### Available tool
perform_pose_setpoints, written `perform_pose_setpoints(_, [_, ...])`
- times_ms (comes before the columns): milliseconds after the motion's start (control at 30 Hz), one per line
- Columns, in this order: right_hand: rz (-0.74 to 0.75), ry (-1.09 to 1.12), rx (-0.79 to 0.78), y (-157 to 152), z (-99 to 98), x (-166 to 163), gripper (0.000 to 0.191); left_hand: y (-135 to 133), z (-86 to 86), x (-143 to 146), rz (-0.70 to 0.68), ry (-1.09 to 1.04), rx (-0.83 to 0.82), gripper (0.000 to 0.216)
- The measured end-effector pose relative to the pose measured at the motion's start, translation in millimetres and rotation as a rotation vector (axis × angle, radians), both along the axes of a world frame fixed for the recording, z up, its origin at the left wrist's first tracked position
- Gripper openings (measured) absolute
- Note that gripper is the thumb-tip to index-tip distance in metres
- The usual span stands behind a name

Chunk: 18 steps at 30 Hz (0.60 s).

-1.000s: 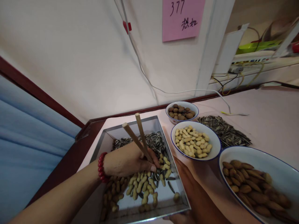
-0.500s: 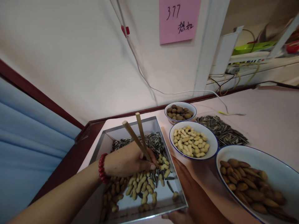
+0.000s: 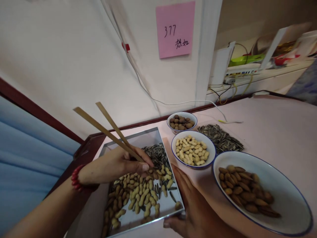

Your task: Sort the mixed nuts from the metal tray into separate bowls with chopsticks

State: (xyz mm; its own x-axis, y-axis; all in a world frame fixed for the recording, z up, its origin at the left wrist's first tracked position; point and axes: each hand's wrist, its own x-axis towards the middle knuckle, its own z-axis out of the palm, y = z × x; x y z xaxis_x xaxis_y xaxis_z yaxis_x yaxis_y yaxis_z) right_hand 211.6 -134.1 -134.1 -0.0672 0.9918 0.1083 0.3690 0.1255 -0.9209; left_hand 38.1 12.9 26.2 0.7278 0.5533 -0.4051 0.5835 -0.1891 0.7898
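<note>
My left hand (image 3: 116, 165), with a red bead bracelet (image 3: 76, 178) at the wrist, is closed round a pair of wooden chopsticks (image 3: 99, 127). Their thick ends slant up to the left, and the lower ends point down among the nuts. Whether something is pinched at the tips I cannot make out. Beneath the hand is a shallow metal-edged box (image 3: 146, 222) holding peanuts in their shells (image 3: 142, 198) and striped sunflower seeds (image 3: 156, 155). My right hand (image 3: 195, 205) grips the box's near right corner, thumb at the front edge and fingers along the right side.
Right of the box stand a bowl of peanuts (image 3: 190, 150), a smaller bowl of round brown nuts (image 3: 182, 122) and a large bowl of almond-like nuts (image 3: 244, 190). A sunflower seed pile (image 3: 220, 137) lies on the table. A white cable (image 3: 178, 103) runs along the wall.
My left hand has drawn back left across the box, and the chopsticks now lean lower to the left. The view has turned slightly right. My right hand stays at the box corner.
</note>
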Motion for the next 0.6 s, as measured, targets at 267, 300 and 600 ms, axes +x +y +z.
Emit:
perform_pose_setpoints(267, [-0.051,0.029,0.035,-1.5,11.7,-1.4,0.122,-22.5,43.0,35.8,-0.023,-0.144,0.018,0.015])
perform_pose_setpoints(300, [-0.049,0.036,0.066,-1.6,13.8,-0.8,0.122,-27.1,45.5,46.2,-0.045,-0.166,0.013,0.014])
perform_pose_setpoints(600, [-0.078,0.148,0.119,-3.7,26.7,1.2,0.114,-66.2,18.3,140.8,-0.216,-0.263,-0.080,0.019])
